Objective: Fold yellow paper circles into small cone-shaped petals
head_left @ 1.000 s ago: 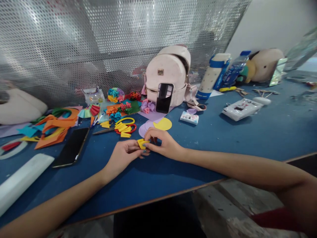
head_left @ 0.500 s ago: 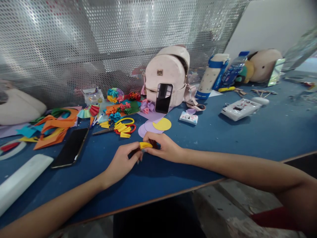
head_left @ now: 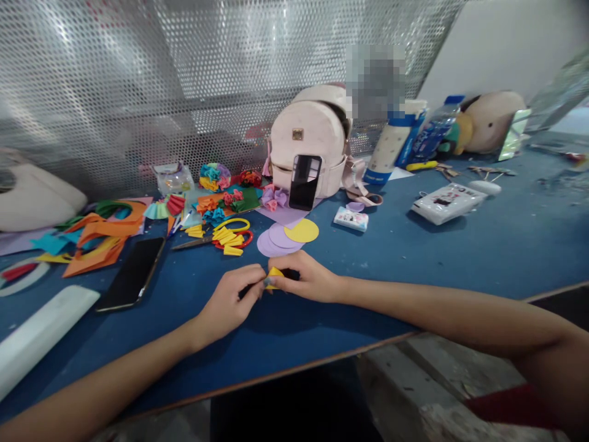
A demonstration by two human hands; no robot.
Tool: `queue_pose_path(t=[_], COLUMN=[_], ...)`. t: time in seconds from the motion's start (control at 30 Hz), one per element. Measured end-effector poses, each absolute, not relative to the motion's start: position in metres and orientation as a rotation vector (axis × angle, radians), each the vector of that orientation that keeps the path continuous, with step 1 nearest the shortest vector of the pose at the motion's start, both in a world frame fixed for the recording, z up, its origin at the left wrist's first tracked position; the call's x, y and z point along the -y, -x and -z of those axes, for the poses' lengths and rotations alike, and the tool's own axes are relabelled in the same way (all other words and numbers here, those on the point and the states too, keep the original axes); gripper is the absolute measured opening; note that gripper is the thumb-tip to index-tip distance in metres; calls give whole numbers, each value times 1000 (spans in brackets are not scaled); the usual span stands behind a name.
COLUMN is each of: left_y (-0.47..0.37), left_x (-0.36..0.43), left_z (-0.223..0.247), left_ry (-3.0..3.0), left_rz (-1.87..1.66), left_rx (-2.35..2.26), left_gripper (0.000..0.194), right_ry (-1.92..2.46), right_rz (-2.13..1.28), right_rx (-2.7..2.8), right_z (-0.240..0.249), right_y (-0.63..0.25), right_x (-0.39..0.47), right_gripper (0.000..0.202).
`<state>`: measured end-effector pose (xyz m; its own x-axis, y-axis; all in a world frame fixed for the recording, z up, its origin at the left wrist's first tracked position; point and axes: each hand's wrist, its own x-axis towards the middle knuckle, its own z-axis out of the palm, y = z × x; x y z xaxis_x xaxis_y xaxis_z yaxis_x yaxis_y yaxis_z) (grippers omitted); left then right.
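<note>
A small folded piece of yellow paper [head_left: 275,273] is between my two hands, just above the blue table. My right hand [head_left: 310,277] pinches it between thumb and fingers. My left hand [head_left: 231,299] is closed too, its fingertips pressed together at the paper's left edge; part of the paper is hidden behind the fingers. Just beyond my hands lie several purple paper circles [head_left: 271,240] and a yellow paper circle [head_left: 302,231] overlapping them. Folded yellow paper pieces [head_left: 230,238] rest on red-and-yellow-handled scissors [head_left: 196,243] to the left.
A dark phone [head_left: 133,273] and a long white object [head_left: 46,334] lie at left, near orange paper scraps [head_left: 94,245]. Another phone [head_left: 305,182] leans on a pale backpack [head_left: 306,132]. A small tissue pack [head_left: 350,219], a larger white pack [head_left: 447,202] and a bottle [head_left: 389,147] stand rightward.
The yellow paper has turned from lying lengthwise to a more upright, shorter shape between my fingers. My left fingertips have moved slightly right, closer to my right hand.
</note>
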<state>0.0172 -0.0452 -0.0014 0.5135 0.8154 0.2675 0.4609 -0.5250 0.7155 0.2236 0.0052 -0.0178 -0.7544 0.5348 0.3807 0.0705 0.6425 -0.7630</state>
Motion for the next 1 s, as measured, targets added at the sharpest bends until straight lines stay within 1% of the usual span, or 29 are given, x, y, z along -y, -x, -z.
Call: queue_pose_path(t=[0.27, 0.5, 0.63, 0.8, 1.0], left_y=[-18, -17, -16, -15, -15], left_x=[45, 44, 45, 46, 44], left_z=[3, 6, 6, 4, 3], left_ry=[-2247, -2268, -2250, -2189, -2121], left_rz=[-777, -739, -750, -796, -922], left_rx=[-1002, -983, -1014, -1129, -1257], left_gripper=[31, 25, 26, 33, 32], right_ry=[458, 564, 587, 609, 593], right_rz=[-993, -971, -945, -1111, -1222], right_rx=[2327, 2337, 2325, 2272, 2240], right_z=[15, 15, 16, 18, 25], right_y=[-224, -225, -225, -224, -223], right_x=[-4, -2, -2, -6, -9], right_gripper=[46, 57, 56, 56, 42])
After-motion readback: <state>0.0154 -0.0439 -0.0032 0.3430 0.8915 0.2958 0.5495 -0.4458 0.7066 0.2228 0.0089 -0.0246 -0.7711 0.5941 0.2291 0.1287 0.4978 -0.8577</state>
